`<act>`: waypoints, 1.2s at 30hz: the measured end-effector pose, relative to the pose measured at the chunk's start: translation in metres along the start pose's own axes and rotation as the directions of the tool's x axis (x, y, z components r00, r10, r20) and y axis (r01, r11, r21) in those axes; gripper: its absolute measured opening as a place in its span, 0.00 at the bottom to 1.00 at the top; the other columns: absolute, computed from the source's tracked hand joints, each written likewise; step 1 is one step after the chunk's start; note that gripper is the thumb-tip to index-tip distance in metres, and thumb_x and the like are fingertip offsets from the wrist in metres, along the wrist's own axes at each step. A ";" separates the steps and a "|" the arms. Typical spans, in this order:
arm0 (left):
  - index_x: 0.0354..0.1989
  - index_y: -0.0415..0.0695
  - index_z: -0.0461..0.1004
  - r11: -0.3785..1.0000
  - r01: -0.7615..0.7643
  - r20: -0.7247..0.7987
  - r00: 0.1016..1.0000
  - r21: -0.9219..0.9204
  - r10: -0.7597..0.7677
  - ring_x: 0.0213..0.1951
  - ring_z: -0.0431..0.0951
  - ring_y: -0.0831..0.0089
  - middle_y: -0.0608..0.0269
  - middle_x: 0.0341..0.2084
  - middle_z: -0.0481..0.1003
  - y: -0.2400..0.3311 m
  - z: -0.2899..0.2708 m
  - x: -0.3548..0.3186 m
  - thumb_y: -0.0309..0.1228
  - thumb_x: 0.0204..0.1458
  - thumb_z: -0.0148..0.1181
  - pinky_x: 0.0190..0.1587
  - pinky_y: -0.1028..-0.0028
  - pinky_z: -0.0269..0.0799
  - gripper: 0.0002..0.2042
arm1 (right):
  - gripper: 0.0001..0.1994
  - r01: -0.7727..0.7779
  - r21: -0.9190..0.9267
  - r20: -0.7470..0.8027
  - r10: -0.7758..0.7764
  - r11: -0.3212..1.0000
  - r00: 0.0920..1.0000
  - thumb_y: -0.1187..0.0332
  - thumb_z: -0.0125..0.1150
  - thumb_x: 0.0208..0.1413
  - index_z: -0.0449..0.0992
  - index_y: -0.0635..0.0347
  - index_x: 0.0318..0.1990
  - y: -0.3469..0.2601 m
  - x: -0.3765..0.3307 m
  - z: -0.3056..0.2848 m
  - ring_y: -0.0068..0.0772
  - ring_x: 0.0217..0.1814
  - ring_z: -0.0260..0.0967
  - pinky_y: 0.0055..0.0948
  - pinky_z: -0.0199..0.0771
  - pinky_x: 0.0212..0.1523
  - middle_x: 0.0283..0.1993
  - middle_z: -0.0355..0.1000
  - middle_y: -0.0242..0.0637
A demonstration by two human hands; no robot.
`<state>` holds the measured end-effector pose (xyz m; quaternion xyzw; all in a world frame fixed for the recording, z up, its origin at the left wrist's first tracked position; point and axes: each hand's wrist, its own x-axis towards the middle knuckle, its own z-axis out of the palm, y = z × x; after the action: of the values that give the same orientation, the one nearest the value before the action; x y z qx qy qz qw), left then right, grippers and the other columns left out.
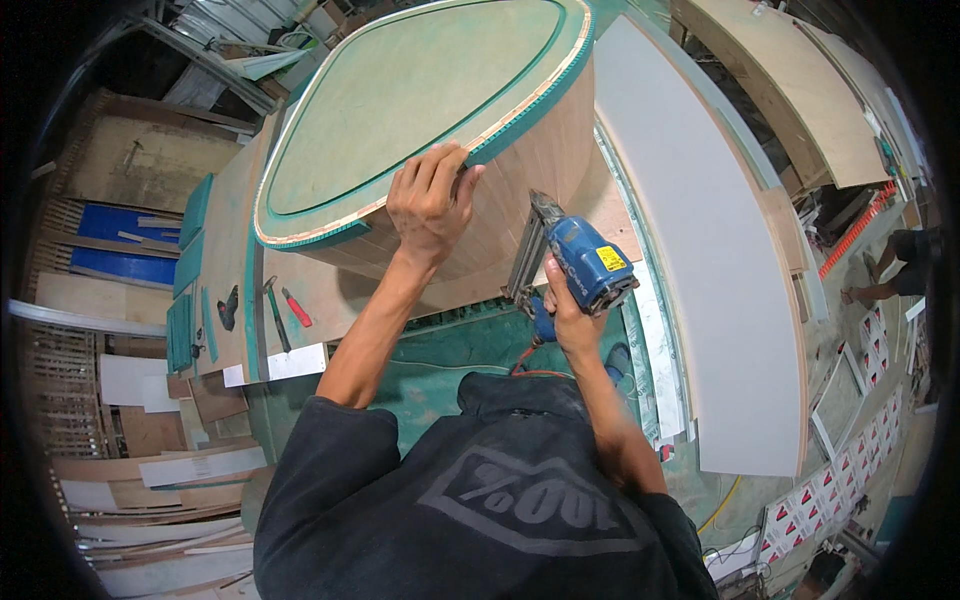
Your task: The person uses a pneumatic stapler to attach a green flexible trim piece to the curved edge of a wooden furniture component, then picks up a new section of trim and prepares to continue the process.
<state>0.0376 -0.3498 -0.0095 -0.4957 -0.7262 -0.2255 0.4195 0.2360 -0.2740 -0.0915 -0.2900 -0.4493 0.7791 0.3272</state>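
Note:
In front of me stands a large rounded wooden cabinet (420, 105) with curved wood-grain sides and a pale green top. A notched green strip (540, 112) runs along its rim, and a gap in that strip shows around my left hand. My left hand (430, 198) is closed over the near rim, fingers bent on top; what lies under the palm is hidden. To its right, my right hand (574, 322) grips the handle of a blue nail gun (590, 262). The gun's dark nose points up toward the cabinet's side, apparently apart from it. A red hose (526, 357) hangs from its handle.
A hammer (276, 312), a red-handled cutter (297, 307) and green strips (180, 330) lie on the bench at left. A long curved white panel (730, 270) stands close on my right. Stacked boards (160, 500) fill the lower left. Another person's legs (895, 265) show at far right.

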 end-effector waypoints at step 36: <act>0.58 0.32 0.67 0.907 0.302 0.174 0.916 0.294 -0.362 0.64 0.65 0.46 0.37 0.59 0.68 0.100 0.177 0.106 0.37 0.48 0.65 0.69 0.54 0.54 0.30 | 0.08 -0.154 0.069 -0.065 0.159 0.986 0.985 0.68 0.69 0.57 0.75 0.57 0.36 -0.045 0.065 -0.134 0.18 0.17 0.57 0.22 0.61 0.19 0.19 0.61 0.24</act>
<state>0.0439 -0.1208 -0.0269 -0.3266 -0.8663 -0.1389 0.3516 0.3067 -0.1379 -0.1189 -0.3409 -0.3884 0.8056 0.2895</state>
